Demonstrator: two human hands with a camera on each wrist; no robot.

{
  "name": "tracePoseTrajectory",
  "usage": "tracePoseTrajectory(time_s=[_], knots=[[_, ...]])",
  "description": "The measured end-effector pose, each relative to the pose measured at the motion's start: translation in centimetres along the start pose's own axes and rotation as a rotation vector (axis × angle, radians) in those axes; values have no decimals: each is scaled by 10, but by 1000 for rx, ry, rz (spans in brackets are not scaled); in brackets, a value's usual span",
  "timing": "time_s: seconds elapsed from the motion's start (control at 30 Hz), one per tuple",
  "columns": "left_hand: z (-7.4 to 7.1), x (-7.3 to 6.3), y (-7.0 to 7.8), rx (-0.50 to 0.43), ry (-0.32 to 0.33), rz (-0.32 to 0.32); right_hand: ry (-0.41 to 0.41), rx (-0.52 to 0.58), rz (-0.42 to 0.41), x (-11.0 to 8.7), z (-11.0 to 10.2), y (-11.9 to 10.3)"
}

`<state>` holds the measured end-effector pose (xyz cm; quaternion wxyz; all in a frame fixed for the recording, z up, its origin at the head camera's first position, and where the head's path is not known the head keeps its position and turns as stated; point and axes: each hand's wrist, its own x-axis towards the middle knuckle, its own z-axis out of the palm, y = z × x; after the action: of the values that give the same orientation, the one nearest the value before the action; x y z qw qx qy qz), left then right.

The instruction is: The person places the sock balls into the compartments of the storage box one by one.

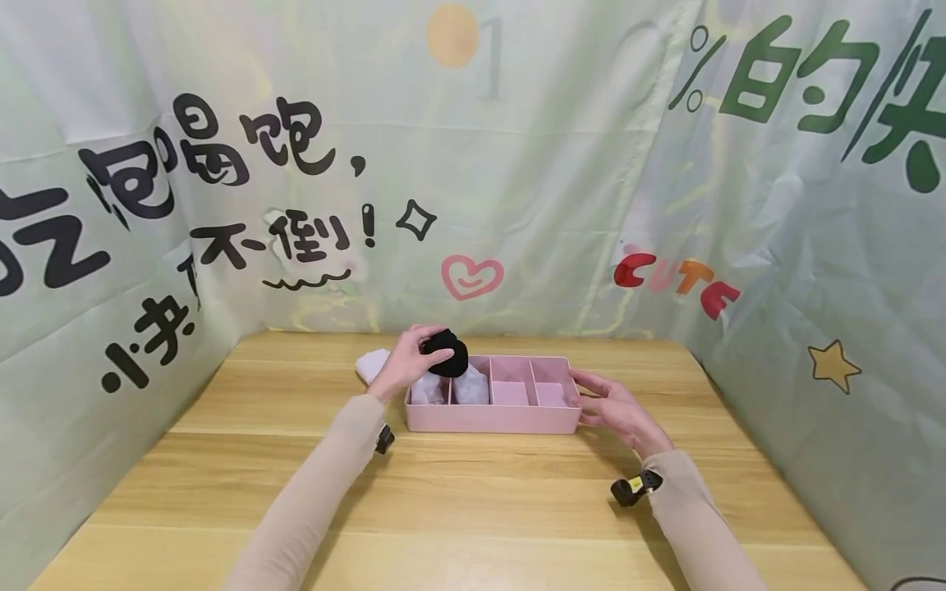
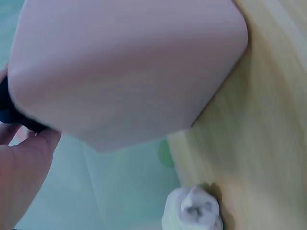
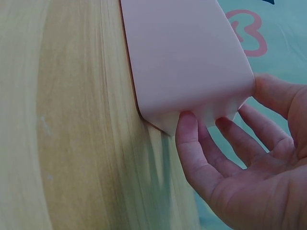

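My left hand (image 1: 408, 359) pinches a black balled-up sock (image 1: 447, 354) over the left part of a pink divided box (image 1: 493, 419). Pale bundles (image 1: 471, 387) fill the two left compartments; they look like rolled socks. The two right compartments show bare floors. In the left wrist view the box's end wall (image 2: 120, 91) hides much of the black sock (image 2: 13, 108). At the box's right end, my right hand (image 1: 617, 410) rests its fingertips on the outer wall. Its spread, slightly bent fingers show in the right wrist view against the pink wall (image 3: 187, 57).
A white rolled sock (image 2: 192, 211) lies on the wooden table (image 1: 473, 501), beyond the box's left end. Printed cloth (image 1: 547, 189) hangs close behind the table and along both sides.
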<state>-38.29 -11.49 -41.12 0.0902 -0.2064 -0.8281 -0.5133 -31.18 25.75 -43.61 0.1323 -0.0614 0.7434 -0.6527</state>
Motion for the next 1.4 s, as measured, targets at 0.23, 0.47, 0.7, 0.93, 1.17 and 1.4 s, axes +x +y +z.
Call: tracePoseTrajectory(time_s=[0.23, 0.47, 0.7, 0.93, 1.17, 1.4], knots=[[10, -1, 3, -3, 60, -14, 2, -5, 6, 1, 0, 1], [21, -1, 11, -73, 50, -21, 6, -16, 5, 0, 0, 0], [36, -1, 20, -96, 30, -23, 17, -16, 13, 0, -1, 2], [49, 1, 30, -65, 3, 7, 0, -10, -7, 0, -2, 3], [61, -1, 31, -50, -33, -7, -7, -7, -10, 1, -2, 2], [74, 1, 34, -78, -66, -15, 5, -10, -5, 1, -3, 3]])
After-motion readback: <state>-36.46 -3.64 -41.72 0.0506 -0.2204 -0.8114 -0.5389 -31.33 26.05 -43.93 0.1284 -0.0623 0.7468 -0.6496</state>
